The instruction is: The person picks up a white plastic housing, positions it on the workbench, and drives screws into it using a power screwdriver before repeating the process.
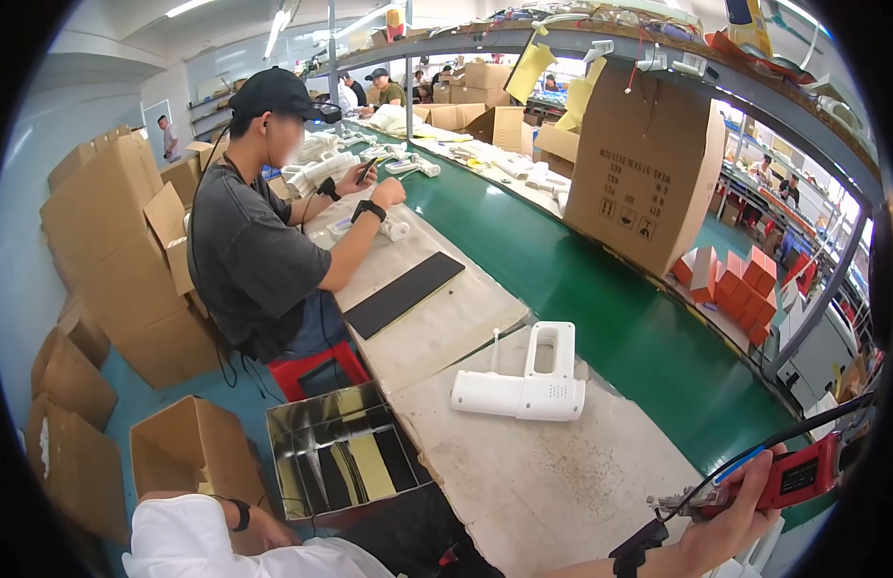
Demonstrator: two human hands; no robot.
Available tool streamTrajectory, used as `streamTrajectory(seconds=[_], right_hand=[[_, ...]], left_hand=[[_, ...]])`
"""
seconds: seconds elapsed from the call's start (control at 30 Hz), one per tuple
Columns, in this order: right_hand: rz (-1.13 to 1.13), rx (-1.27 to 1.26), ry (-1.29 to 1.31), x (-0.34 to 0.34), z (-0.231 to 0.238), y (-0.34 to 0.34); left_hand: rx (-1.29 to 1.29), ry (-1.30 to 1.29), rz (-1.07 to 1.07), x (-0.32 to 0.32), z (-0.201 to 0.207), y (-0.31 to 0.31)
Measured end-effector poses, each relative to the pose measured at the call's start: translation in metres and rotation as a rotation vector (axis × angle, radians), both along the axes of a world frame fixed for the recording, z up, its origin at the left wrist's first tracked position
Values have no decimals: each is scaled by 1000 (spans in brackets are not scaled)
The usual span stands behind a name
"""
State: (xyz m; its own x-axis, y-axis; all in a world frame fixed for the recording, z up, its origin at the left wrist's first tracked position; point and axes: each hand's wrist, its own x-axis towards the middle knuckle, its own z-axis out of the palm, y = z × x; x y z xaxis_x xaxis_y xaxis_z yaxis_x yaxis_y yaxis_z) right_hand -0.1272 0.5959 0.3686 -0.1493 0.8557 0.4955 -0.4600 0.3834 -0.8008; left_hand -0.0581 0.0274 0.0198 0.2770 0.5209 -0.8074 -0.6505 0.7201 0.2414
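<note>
While gripping red electric screwdriver point(788, 479) near right, right hand point(730, 525) clamped around it; left hand point(258, 525) near left by open cardboard box point(191, 453), grip unclear. White handheld device point(528, 380) lying on worktable point(552, 482) centre.

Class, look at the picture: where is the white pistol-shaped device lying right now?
In the head view the white pistol-shaped device lies centre frame on the grey work mat, beside the green conveyor belt, ahead of the right hand holding a red tool.

- The tool point(788, 479) in the right hand point(725, 525) is red with a black panel.
- Left of the tool, the gun-shaped device point(523, 380) is plain white.
- Beyond the tool, the conveyor belt point(600, 308) is green.
- Far left of the tool, the mat point(403, 294) is black.
- Beyond the tool, the small boxes point(740, 289) are orange.
</note>
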Motion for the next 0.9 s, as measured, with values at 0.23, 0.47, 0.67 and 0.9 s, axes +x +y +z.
streamTrajectory(seconds=[0.23,0.47,0.67,0.9], right_hand=[[-6,16,7,-2,-1,-2],[2,2,-10,0,-2,0],[-18,11,17,-3,-2,-1],[-13,49,-4,-3,-4,2]], left_hand=[[-9,7,-29,10,-72,-46],[52,284,-222,-5,-43,-19],[75,742,-582,-65,27,42],[155,1610,-83,-147,166,156]])
